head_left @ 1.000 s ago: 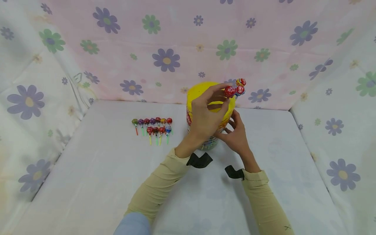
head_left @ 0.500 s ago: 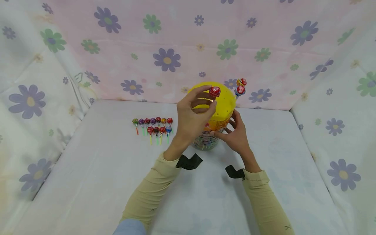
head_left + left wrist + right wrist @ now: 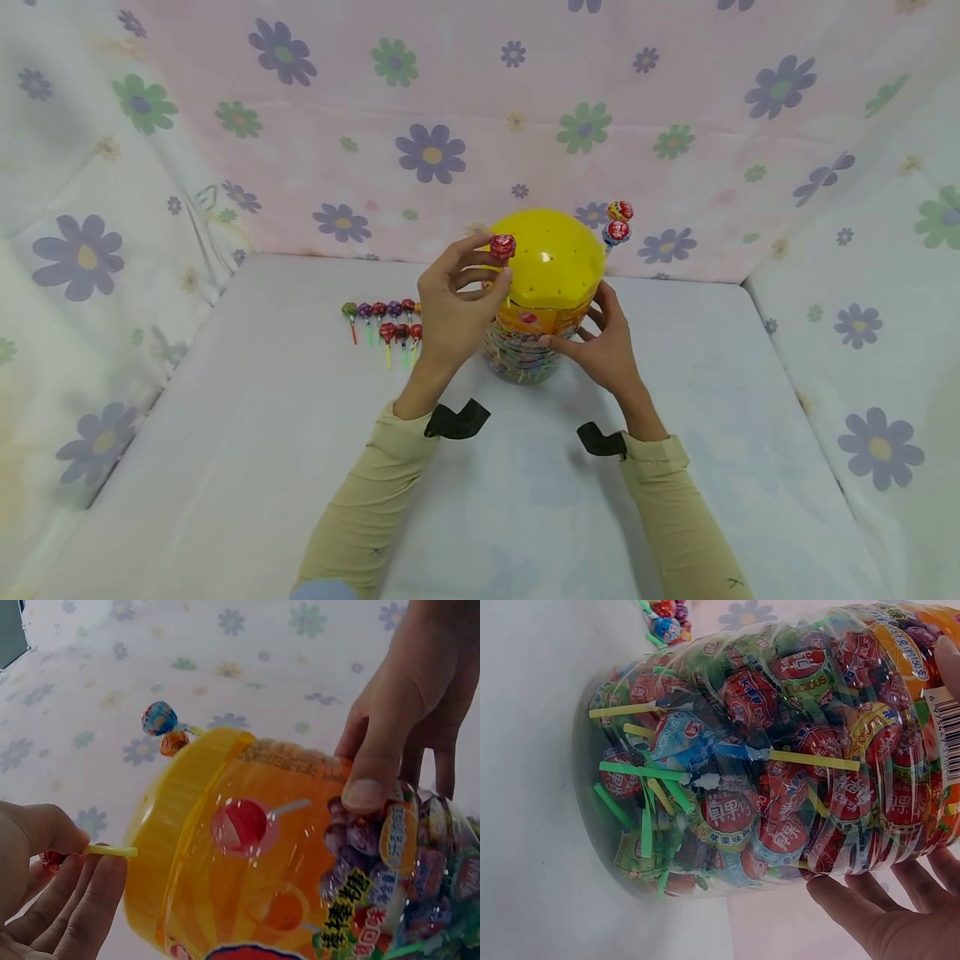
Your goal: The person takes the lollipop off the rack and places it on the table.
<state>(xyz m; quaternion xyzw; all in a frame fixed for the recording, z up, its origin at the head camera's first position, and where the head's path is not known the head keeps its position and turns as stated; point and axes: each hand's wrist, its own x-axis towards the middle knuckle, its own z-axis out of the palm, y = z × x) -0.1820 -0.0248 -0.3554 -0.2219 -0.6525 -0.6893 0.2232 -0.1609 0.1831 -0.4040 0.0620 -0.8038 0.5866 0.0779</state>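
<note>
In the head view, my left hand pinches a red-wrapped lollipop at the left side of the jar's yellow lid. In the left wrist view its yellow stick points at the lid; whether the tip touches is unclear. My right hand holds the clear jar from the right, thumb in front and fingers behind. Wrapped lollipops fill the upright jar. Small holes dot the lid. At its right edge stand a red-and-yellow lollipop and a red-and-blue lollipop.
Two rows of lollipops lie on the white table left of the jar, partly hidden by my left hand. Flower-printed cloth walls the back and both sides. A black strap end sticks out at each wrist.
My left hand has moved left across the lid with the red lollipop, from beside the two standing lollipops to the lid's left side. My right hand stays on the jar.
</note>
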